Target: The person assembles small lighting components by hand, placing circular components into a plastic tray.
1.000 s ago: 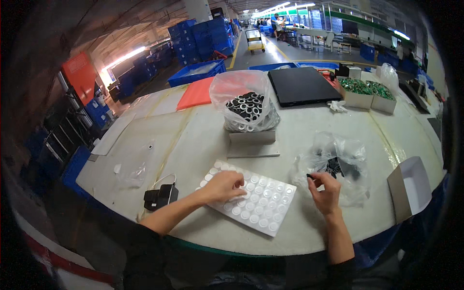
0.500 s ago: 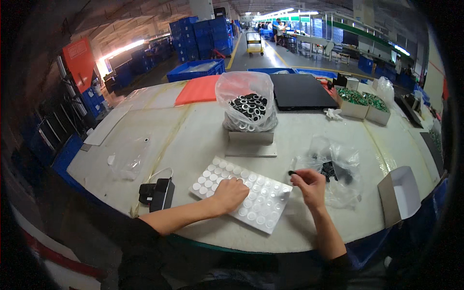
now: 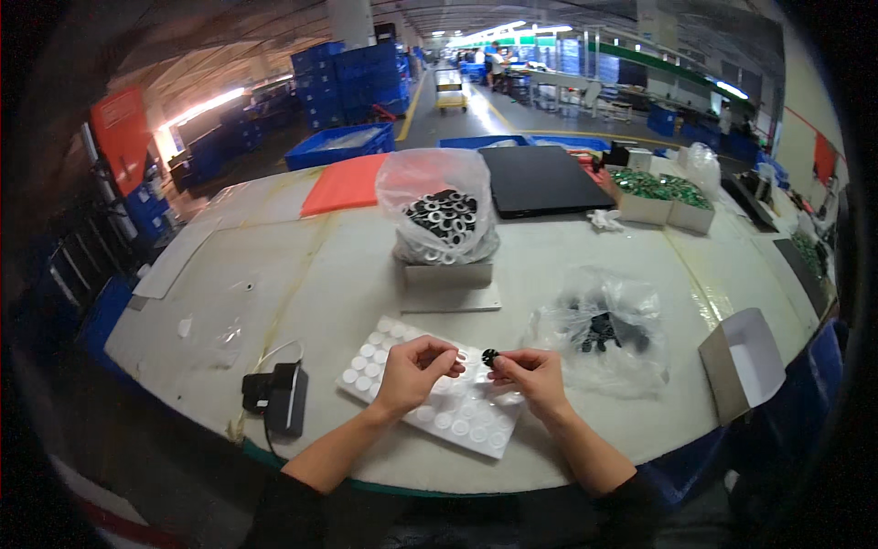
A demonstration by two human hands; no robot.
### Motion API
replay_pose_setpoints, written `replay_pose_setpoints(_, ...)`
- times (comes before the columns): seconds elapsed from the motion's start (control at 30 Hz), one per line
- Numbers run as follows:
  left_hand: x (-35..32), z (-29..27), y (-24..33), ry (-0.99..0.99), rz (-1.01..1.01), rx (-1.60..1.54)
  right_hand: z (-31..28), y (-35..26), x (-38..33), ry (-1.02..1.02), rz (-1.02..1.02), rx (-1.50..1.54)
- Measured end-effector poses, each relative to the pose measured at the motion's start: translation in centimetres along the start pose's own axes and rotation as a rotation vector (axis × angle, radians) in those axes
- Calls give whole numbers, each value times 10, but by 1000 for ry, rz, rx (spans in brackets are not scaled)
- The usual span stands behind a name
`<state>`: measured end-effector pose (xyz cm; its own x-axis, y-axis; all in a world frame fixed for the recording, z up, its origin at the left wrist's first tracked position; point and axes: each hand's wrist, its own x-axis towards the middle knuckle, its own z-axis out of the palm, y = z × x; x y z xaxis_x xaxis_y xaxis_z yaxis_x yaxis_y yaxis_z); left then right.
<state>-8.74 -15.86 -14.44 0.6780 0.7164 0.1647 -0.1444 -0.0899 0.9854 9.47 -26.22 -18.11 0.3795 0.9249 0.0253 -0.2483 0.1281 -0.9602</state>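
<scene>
Over a white tray (image 3: 474, 446) with rows of round white pieces, both my hands are raised close together. My left hand (image 3: 413, 373) pinches a small pale piece (image 3: 461, 358) between thumb and fingers; its exact kind is too small to make out. In the fingertips of my right hand (image 3: 534, 377) is a small round black part (image 3: 490, 357), facing the left fingertips with a gap between. The hands hide part of the tray's middle. Right of the tray lies an opened clear plastic bag (image 3: 631, 371) holding several black parts (image 3: 599, 331).
Beyond the tray, a clear bag of black-and-white rings (image 3: 444, 220) sits on a metal stand (image 3: 453, 297). A black adapter (image 3: 288, 400) stands at left, an open white box (image 3: 743, 361) at right. Boxes of green parts (image 3: 690, 215) and a black panel (image 3: 546, 178) lie farther back.
My left hand has lifted from the tray with a small pale piece. My right hand has moved left with the black part, from beside the bag to over the tray.
</scene>
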Motion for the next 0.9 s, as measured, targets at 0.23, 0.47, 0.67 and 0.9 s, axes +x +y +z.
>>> replay_pose_setpoints(0.23, 5, 12, -24, -15, 80, 226, 3, 3, -4, 13, 11, 42)
replay_pose_setpoints(0.47, 4, 20, -35, 17, 34, 112, 8, 5, -7, -14, -18, 1)
replay_pose_setpoints(0.67, 0, 26, -31, 45, 75, 79, 9, 10, -9, 38, -74, -97)
replay_pose_setpoints(0.9, -1, 30, -42, 102, 175, 84, 13, 9, -9, -1, -80, -112)
